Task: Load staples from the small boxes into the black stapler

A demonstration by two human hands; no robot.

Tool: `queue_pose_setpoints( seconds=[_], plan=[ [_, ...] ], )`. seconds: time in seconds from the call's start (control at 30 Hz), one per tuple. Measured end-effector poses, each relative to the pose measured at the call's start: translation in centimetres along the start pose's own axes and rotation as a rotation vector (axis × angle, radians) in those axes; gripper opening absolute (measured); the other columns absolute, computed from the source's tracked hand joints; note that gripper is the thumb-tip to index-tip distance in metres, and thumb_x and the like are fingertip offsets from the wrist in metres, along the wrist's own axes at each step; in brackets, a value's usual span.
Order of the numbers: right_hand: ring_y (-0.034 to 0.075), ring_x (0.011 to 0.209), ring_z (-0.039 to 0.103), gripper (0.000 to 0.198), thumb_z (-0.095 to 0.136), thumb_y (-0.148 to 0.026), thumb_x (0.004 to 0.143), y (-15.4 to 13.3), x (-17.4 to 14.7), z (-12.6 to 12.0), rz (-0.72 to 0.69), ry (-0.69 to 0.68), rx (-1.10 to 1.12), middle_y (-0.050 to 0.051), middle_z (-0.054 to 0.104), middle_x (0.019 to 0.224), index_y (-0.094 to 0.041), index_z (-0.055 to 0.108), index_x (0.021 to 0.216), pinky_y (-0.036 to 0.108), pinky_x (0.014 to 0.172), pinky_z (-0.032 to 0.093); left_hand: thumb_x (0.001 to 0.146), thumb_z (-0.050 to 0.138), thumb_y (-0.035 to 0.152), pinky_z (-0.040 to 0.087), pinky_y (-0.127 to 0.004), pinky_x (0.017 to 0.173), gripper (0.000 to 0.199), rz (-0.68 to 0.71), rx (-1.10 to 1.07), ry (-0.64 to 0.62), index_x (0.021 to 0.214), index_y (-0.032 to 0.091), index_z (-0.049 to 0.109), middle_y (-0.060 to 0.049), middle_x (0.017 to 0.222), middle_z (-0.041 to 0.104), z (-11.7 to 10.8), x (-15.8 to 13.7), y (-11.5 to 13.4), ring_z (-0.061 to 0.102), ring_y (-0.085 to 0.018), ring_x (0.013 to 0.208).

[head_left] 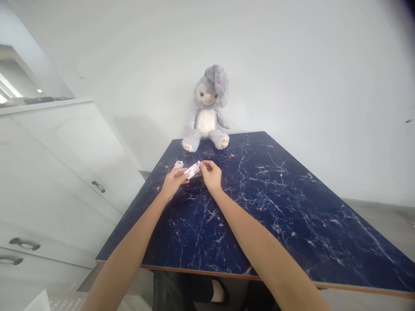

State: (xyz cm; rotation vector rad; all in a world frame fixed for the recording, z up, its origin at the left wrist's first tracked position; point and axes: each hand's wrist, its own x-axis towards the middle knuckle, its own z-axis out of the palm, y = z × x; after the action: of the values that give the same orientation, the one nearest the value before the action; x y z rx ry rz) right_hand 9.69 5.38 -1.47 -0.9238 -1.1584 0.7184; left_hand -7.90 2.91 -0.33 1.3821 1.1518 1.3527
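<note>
My left hand (172, 182) is closed around the near end of a small white box with red print (192, 171), held just above the dark blue tabletop. At the box's far right end, the fingers of my right hand (212, 174) pinch what looks like its end flap. A second small white box (178, 165) with similar print is just beyond my left fingers, partly hidden by them. Whether that second box rests on the table or touches my hand, I cannot tell.
A grey plush rabbit (207, 116) sits at the table's back edge against the white wall. The blue marble-patterned table (275, 207) extends to my right. White cabinets (58, 172) with dark handles stand on the left.
</note>
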Motion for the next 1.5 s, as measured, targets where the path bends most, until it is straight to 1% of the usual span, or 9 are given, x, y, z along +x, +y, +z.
queue_pose_setpoints(
  seconds=[0.2, 0.4, 0.67, 0.83, 1.03, 1.2, 1.27, 1.37, 1.5],
  plan=[
    [0.021, 0.087, 0.071, 0.027, 0.058, -0.037, 0.085, 0.3, 0.4, -0.4, 0.028, 0.110, 0.012, 0.008, 0.076, 0.094, -0.017, 0.070, 0.098, 0.035, 0.088, 0.056, 0.072, 0.083, 0.038, 0.063, -0.039, 0.082, 0.041, -0.015, -0.005, 0.001, 0.104, 0.014, 0.074, -0.011, 0.107, 0.074, -0.1, -0.2, 0.6, 0.070, -0.023, 0.092],
    [0.020, 0.090, 0.071, 0.028, 0.057, -0.038, 0.087, -0.1, 0.3, -0.3, -0.027, 0.099, 0.027, 0.007, 0.075, 0.098, -0.017, 0.069, 0.102, 0.034, 0.089, 0.056, 0.071, 0.084, 0.036, 0.062, -0.040, 0.084, 0.039, -0.028, -0.042, 0.047, 0.102, 0.014, 0.074, -0.010, 0.107, 0.074, -0.3, -0.2, 0.7, 0.070, -0.022, 0.092],
    [0.020, 0.087, 0.068, 0.023, 0.056, -0.036, 0.090, -0.7, -0.5, -0.1, -0.212, -0.049, -0.174, 0.005, 0.075, 0.099, -0.022, 0.074, 0.096, 0.033, 0.085, 0.054, 0.072, 0.081, 0.039, 0.061, -0.034, 0.073, 0.036, -0.016, -0.042, 0.071, 0.101, 0.017, 0.077, -0.008, 0.104, 0.072, -0.5, -0.1, 0.6, 0.067, -0.022, 0.092],
    [0.021, 0.086, 0.066, 0.024, 0.054, -0.033, 0.092, -0.4, -0.3, -0.2, -0.202, -0.025, -0.248, 0.005, 0.074, 0.097, -0.022, 0.073, 0.100, 0.033, 0.083, 0.053, 0.073, 0.080, 0.039, 0.060, -0.033, 0.074, 0.035, 0.007, -0.104, 0.089, 0.102, 0.018, 0.077, -0.009, 0.110, 0.071, -0.8, 0.2, 0.3, 0.066, -0.023, 0.097],
    [0.020, 0.099, 0.065, 0.022, 0.054, -0.029, 0.092, -0.1, -0.4, 0.1, -0.312, -0.134, -0.236, 0.007, 0.068, 0.105, -0.023, 0.075, 0.098, 0.032, 0.091, 0.053, 0.074, 0.080, 0.038, 0.059, -0.030, 0.075, 0.036, 0.023, -0.158, 0.096, 0.104, 0.018, 0.076, -0.010, 0.113, 0.070, -0.9, 0.3, 0.1, 0.067, -0.022, 0.097],
    [0.020, 0.101, 0.066, 0.022, 0.054, -0.028, 0.091, 0.3, -0.5, 0.3, -0.296, -0.154, -0.230, 0.007, 0.067, 0.111, -0.023, 0.074, 0.099, 0.032, 0.089, 0.055, 0.076, 0.079, 0.039, 0.058, -0.032, 0.081, 0.036, 0.059, -0.162, 0.109, 0.105, 0.019, 0.076, -0.010, 0.123, 0.068, -1.1, 0.3, 0.1, 0.067, -0.024, 0.104],
    [0.018, 0.092, 0.068, 0.025, 0.057, -0.029, 0.089, 0.3, -0.5, 0.3, -0.250, -0.158, -0.185, 0.007, 0.069, 0.113, -0.023, 0.070, 0.109, 0.032, 0.084, 0.057, 0.076, 0.078, 0.040, 0.058, -0.034, 0.082, 0.038, 0.064, -0.134, 0.093, 0.107, 0.019, 0.075, -0.010, 0.123, 0.068, -1.1, 0.3, 0.1, 0.067, -0.025, 0.104],
    [0.016, 0.074, 0.069, 0.037, 0.062, -0.033, 0.085, 0.1, -0.4, 0.2, -0.101, -0.146, -0.082, 0.006, 0.072, 0.109, -0.022, 0.063, 0.120, 0.031, 0.073, 0.059, 0.076, 0.079, 0.039, 0.058, -0.034, 0.084, 0.041, 0.064, -0.114, 0.084, 0.111, 0.020, 0.073, -0.010, 0.120, 0.070, -1.0, 0.3, 0.0, 0.067, -0.024, 0.105],
    [0.020, 0.081, 0.072, 0.025, 0.057, -0.037, 0.088, 0.0, -0.3, 0.0, -0.043, -0.150, 0.019, 0.006, 0.075, 0.098, -0.020, 0.071, 0.099, 0.032, 0.076, 0.059, 0.075, 0.081, 0.037, 0.059, -0.035, 0.087, 0.037, 0.053, -0.175, 0.117, 0.106, 0.018, 0.074, -0.009, 0.119, 0.069, -0.5, 0.2, -0.2, 0.068, -0.023, 0.104]
  ],
)
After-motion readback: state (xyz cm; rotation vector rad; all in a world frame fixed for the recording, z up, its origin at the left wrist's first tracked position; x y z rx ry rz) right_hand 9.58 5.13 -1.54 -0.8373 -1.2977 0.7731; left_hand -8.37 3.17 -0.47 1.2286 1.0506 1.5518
